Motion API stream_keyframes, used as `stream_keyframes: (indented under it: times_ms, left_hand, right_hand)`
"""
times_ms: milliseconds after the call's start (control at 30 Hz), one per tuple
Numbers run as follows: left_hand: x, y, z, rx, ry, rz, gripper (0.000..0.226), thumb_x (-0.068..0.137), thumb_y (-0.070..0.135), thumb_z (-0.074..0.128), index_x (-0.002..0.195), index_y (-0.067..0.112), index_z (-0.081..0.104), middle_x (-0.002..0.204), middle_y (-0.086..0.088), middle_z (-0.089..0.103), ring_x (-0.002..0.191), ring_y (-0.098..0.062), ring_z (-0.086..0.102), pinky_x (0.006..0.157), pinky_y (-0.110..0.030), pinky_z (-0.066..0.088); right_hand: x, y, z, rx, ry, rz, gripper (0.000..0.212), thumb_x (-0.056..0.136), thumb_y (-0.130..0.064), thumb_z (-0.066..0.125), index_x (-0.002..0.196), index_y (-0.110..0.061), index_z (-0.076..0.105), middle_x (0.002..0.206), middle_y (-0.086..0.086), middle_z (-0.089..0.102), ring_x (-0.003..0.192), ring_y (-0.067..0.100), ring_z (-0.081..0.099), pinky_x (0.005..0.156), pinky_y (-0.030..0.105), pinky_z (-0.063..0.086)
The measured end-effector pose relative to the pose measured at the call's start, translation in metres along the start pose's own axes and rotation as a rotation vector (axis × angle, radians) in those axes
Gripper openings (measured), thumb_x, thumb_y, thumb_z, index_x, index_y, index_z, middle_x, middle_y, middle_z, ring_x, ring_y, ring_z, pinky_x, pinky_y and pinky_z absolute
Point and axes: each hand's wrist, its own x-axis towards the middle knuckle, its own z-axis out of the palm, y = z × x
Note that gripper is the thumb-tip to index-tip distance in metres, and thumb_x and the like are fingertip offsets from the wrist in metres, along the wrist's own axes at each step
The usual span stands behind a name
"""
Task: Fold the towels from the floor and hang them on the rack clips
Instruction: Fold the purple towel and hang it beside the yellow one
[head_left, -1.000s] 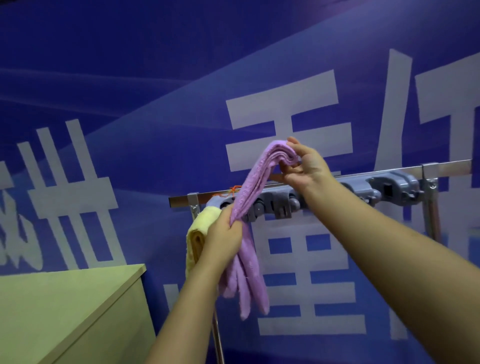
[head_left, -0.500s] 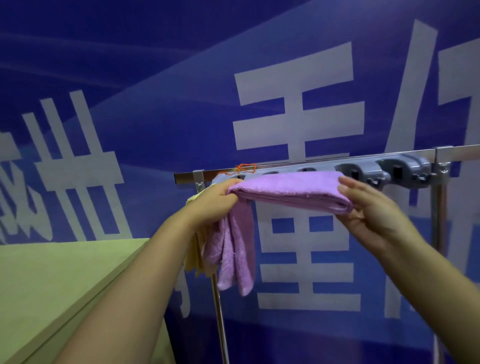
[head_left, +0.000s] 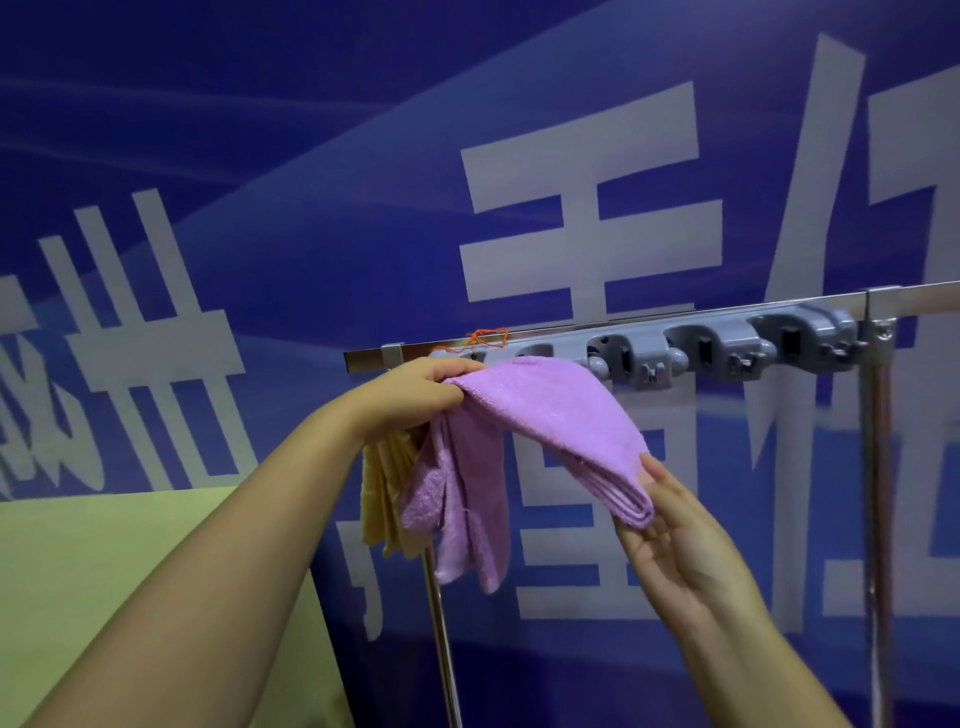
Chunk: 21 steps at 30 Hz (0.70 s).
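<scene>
Gripping one end of a folded purple towel (head_left: 545, 410) just below the grey clip rack (head_left: 727, 345), the left hand (head_left: 415, 395) curls its fingers around the cloth; the right hand (head_left: 680, 540), open-palmed, supports the drooping end. A yellow towel (head_left: 382, 499) hangs behind the left wrist.

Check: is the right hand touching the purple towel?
Touching. In the head view the right hand sits under the purple towel, its thumb lying against the folded end while the straight fingers support it from below.
</scene>
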Motion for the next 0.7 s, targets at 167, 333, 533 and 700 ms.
stream_keyframes:
  times_ms: [167, 333, 533, 700]
  left_hand:
    - [0.002, -0.001, -0.002, -0.01, 0.019, 0.034, 0.049, 0.075, 0.009, 0.042, 0.117, 0.026, 0.062, 0.124, 0.002, 0.06, 0.115, -0.014, 0.055, 0.092, -0.024, 0.042]
    - [0.003, -0.001, -0.003, 0.043, -0.024, 0.039, 0.046, 0.083, 0.006, 0.045, 0.12, 0.029, 0.061, 0.123, 0.01, 0.058, 0.108, -0.001, 0.053, 0.083, -0.013, 0.041]
    - [0.003, 0.009, -0.005, 0.168, -0.048, 0.034, 0.044, 0.091, 0.003, 0.045, 0.125, 0.028, 0.057, 0.127, 0.011, 0.056, 0.114, -0.006, 0.052, 0.093, -0.023, 0.041]
    - [0.007, 0.027, 0.002, 0.397, -0.039, 0.02, 0.044, 0.09, 0.01, 0.044, 0.131, 0.024, 0.052, 0.13, 0.006, 0.052, 0.11, -0.008, 0.046, 0.088, -0.022, 0.033]
  right_hand:
    - [-0.032, 0.017, 0.012, -0.066, -0.016, -0.063, 0.016, 0.089, 0.006, 0.052, 0.093, -0.005, 0.062, 0.091, 0.012, 0.07, 0.062, 0.013, 0.07, 0.051, 0.02, 0.055]
    - [-0.02, 0.026, -0.011, -0.028, 0.07, 0.011, 0.014, 0.089, 0.006, 0.052, 0.095, -0.004, 0.06, 0.103, 0.017, 0.067, 0.072, 0.018, 0.07, 0.053, 0.022, 0.057]
    - [0.006, 0.045, -0.027, -0.016, 0.121, 0.148, 0.016, 0.089, 0.011, 0.048, 0.09, -0.001, 0.059, 0.091, 0.018, 0.064, 0.068, 0.02, 0.064, 0.046, 0.019, 0.053]
    - [0.025, 0.075, -0.024, 0.05, 0.116, 0.405, 0.021, 0.09, 0.014, 0.038, 0.088, 0.003, 0.056, 0.055, 0.019, 0.065, 0.04, 0.021, 0.063, 0.037, 0.021, 0.05]
